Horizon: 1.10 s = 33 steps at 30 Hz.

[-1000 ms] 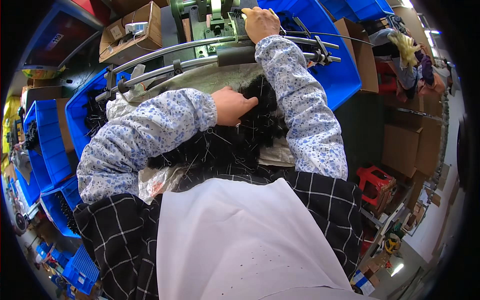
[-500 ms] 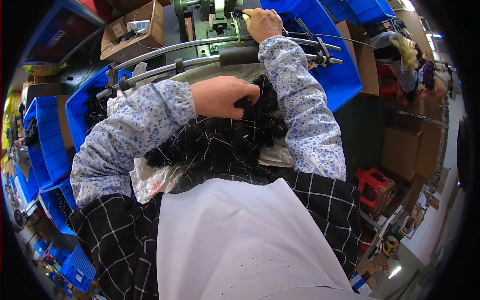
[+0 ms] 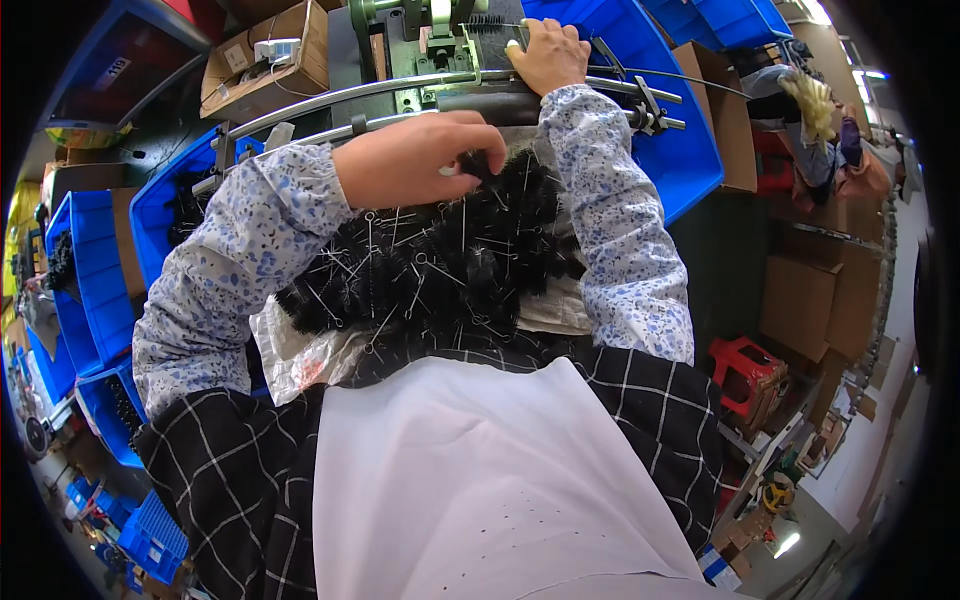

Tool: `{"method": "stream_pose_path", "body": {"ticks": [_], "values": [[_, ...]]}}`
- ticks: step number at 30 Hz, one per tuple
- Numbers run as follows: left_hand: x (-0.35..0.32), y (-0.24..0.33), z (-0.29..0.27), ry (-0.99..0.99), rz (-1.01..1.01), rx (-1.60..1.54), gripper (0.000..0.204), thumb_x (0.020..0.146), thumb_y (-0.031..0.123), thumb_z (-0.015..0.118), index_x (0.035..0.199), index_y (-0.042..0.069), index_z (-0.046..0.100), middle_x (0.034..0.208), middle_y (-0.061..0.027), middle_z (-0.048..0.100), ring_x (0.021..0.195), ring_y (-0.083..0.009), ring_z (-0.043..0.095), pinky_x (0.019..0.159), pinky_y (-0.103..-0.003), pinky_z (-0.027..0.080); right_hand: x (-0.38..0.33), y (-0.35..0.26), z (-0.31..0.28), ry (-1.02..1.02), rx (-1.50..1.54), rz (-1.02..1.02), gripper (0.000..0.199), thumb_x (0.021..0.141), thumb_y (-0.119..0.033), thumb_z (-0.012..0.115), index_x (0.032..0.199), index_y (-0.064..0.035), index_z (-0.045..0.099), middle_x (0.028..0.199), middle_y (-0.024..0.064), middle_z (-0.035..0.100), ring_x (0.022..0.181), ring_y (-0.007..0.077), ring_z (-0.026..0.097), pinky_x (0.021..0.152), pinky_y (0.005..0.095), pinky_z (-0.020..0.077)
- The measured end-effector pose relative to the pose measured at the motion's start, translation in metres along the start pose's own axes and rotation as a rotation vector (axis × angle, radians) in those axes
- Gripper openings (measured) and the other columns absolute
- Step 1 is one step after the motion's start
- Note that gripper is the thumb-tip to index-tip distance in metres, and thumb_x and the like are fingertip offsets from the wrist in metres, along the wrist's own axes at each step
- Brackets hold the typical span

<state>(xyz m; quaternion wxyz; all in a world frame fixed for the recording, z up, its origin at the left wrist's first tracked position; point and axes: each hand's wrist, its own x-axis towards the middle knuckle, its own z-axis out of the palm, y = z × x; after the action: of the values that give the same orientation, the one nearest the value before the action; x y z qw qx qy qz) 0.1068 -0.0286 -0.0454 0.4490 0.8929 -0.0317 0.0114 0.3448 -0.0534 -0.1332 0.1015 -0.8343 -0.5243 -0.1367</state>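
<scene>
A heap of black bristle brushes with thin wire stems (image 3: 450,270) lies in my lap on a clear plastic sheet (image 3: 300,355). My left hand (image 3: 420,160) is lifted over the heap's far edge, fingers pinched on one black brush (image 3: 478,168). My right hand (image 3: 548,52) rests farther away on the green metal machine (image 3: 420,30), fingers closed on a part near its brush holder; what it grips is hidden. Both forearms wear blue-flowered white sleeves. Metal rails (image 3: 400,95) run across between the heap and the machine.
Blue plastic bins (image 3: 670,130) flank the machine, with more blue bins (image 3: 85,260) at the left. A cardboard box (image 3: 265,60) sits at the far left of the machine. A red stool (image 3: 750,375) and brown cartons (image 3: 810,300) stand on the floor at right.
My left hand rose from the middle of the heap toward the machine, now holding a brush. My right hand stayed on the machine.
</scene>
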Motion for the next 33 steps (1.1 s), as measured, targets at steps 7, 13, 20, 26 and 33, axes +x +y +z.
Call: {"method": "stream_pose_path", "body": {"ticks": [7, 13, 20, 26, 33], "values": [[0.001, 0.003, -0.007, -0.005, -0.017, -0.025, 0.022, 0.078, 0.007, 0.062, 0.099, 0.006, 0.056, 0.099, -0.0074, 0.052, 0.086, -0.0199, 0.056, 0.069, -0.029, 0.049, 0.003, -0.021, 0.009, -0.016, 0.156, -0.014, 0.039, 0.073, -0.027, 0.061, 0.108, -0.0112, 0.062, 0.105, 0.0099, 0.063, 0.107, 0.0287, 0.054, 0.085, 0.0441, 0.0408], [0.007, 0.010, -0.015, -0.046, -0.073, -0.010, 0.021, 0.078, 0.006, 0.061, 0.099, 0.006, 0.056, 0.096, -0.0069, 0.054, 0.086, -0.0192, 0.056, 0.071, -0.029, 0.049, 0.010, -0.067, 0.011, 0.028, 0.108, -0.062, 0.019, 0.073, -0.026, 0.059, 0.084, -0.0105, 0.064, 0.085, 0.0063, 0.065, 0.086, 0.0250, 0.061, 0.077, 0.0424, 0.0411], [-0.003, -0.001, -0.018, 0.072, 0.003, 0.050, 0.018, 0.079, 0.002, 0.056, 0.096, 0.004, 0.057, 0.095, -0.0059, 0.055, 0.087, -0.0190, 0.055, 0.074, -0.030, 0.047, 0.007, -0.033, 0.004, 0.017, 0.068, -0.055, 0.031, 0.074, -0.029, 0.060, 0.101, -0.0141, 0.065, 0.098, 0.0063, 0.065, 0.101, 0.0250, 0.057, 0.080, 0.0453, 0.0392], [-0.010, -0.012, -0.020, 0.142, -0.051, 0.020, 0.021, 0.079, 0.003, 0.059, 0.100, 0.006, 0.055, 0.093, -0.0040, 0.056, 0.080, -0.0137, 0.055, 0.071, -0.027, 0.046, 0.011, -0.003, 0.000, -0.004, 0.194, -0.013, 0.024, 0.087, -0.029, 0.047, 0.095, -0.0194, 0.068, 0.091, 0.0096, 0.062, 0.089, 0.0296, 0.060, 0.077, 0.0427, 0.0449], [0.001, -0.010, -0.014, 0.123, -0.020, 0.072, 0.025, 0.078, 0.005, 0.062, 0.101, 0.005, 0.052, 0.091, -0.0034, 0.056, 0.072, -0.0134, 0.056, 0.068, -0.028, 0.047, 0.043, 0.036, 0.009, -0.212, 0.119, -0.173, 0.020, 0.084, -0.028, 0.051, 0.092, -0.0202, 0.068, 0.090, 0.0103, 0.065, 0.083, 0.0290, 0.062, 0.073, 0.0411, 0.0488]]}}
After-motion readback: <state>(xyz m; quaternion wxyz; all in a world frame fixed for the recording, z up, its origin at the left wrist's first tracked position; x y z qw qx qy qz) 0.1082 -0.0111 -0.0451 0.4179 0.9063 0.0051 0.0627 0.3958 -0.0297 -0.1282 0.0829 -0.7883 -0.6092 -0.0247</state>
